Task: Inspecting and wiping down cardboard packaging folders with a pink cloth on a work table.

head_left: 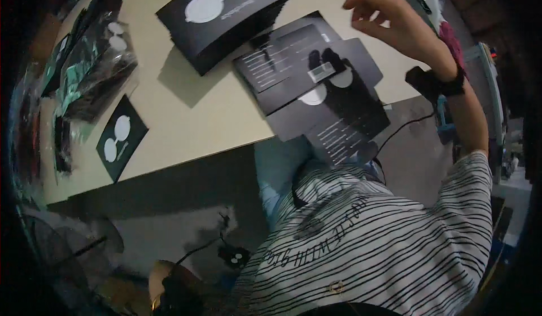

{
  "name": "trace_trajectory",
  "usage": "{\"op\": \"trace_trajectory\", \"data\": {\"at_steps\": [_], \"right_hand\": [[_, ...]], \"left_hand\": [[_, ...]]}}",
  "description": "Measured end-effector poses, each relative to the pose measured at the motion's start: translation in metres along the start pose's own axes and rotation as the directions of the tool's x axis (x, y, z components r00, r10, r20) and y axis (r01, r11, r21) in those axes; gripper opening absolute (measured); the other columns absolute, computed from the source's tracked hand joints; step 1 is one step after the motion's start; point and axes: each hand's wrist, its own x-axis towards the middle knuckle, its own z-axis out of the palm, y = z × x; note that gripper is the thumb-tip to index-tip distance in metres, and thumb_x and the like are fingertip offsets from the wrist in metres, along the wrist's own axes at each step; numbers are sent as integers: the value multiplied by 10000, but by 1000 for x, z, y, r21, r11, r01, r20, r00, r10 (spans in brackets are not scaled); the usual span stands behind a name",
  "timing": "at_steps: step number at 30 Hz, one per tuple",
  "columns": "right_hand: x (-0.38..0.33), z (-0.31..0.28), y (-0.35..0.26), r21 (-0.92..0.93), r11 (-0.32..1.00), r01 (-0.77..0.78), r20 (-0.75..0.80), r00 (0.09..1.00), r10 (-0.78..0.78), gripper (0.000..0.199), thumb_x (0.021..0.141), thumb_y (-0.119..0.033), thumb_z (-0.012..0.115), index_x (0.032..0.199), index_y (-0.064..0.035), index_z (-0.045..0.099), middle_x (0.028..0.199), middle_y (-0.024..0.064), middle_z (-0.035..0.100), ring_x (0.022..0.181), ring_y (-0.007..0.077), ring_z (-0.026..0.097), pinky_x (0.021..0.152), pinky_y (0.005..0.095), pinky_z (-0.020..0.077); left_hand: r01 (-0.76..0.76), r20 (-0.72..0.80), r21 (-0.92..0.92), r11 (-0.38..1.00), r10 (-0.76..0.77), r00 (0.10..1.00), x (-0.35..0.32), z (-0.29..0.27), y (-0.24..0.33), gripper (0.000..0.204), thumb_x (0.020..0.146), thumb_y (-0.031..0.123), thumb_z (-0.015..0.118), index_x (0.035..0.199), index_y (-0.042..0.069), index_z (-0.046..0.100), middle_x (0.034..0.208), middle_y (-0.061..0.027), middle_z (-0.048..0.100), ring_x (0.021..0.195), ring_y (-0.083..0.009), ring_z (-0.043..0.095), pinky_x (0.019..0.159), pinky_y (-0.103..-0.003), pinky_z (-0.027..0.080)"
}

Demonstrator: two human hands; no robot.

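A right hand [389,19] is hovering, fingers loosely curled and holding nothing, above an unfolded black carton [322,90] that is lying flat at the bench [192,118] edge, partly overhanging it. The left hand is out of view. The carton is looking light, thin and easily creased; an overhanging flap seems the best hold. A stack [223,16] is sitting nearby.

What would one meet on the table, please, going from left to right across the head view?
Pile of clear plastic bags → small black card with two white circles → stack of black sleeves → unfolded black cartons → raised right hand.
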Motion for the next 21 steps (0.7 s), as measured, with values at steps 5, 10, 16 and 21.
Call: {"op": "trace_trajectory", "data": {"at_steps": [5,10,16,21], "right_hand": [[6,24,8,-13,985,173,113,979,-170,391,779,-164,742,1114,-36,586,960,126,644,884,239,619,756,351,509],[20,55,3,-88,951,297,177,944,-278,689,631,-236,828,1228,-54,536,1111,151,600,1040,321,570,888,392,459],[34,75,1,-150,889,433,313,874,-373,885,521,-252,852,1303,-61,483,1177,144,565,1117,315,525,953,407,415],[37,72,-25,-227,865,448,348,867,-358,902,507,-268,838,1309,-67,478,1158,133,556,1111,305,517,950,415,408]], "left_hand": [[11,83,75,997,-17,996,10,31,-19,311,898,259,581,1098,22,569,998,-150,638,944,-271,598,878,-439,484],[-17,95,143,990,3,995,14,31,-22,340,891,268,592,1117,18,550,996,-151,632,933,-271,597,870,-435,485],[-43,57,223,974,31,998,17,29,-15,378,882,279,606,1139,13,528,994,-153,625,919,-271,595,859,-429,486],[-55,57,250,967,42,997,22,10,-13,412,875,289,617,1157,9,509,992,-155,620,908,-271,594,851,-425,487]]}}
